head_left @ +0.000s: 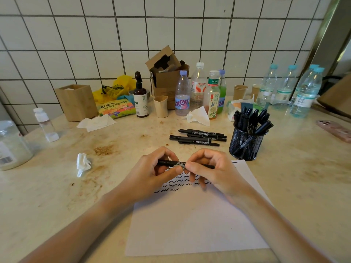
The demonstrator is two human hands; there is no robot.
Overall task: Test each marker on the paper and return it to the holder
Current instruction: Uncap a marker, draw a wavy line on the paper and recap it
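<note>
Head view shows both hands over the sheet of paper [197,221], each pinching one end of a single black marker [180,163] held level above the rows of squiggles [178,184]. The left hand [152,171] grips the barrel, the right hand [210,168] curls round the other end, likely the cap, though whether it is coming off or going on I cannot tell. To do this well, I'd say pull or press straight along the barrel, hands close, so the tip doesn't smear fingers. The mesh holder [246,144] stands just beyond the paper's far right corner, full of markers; a loose batch [198,137] lies on the worktop [57,186] beside it. One bottle [182,93] reads roughly "anten"; the marker's print is too blurred to read.
</note>
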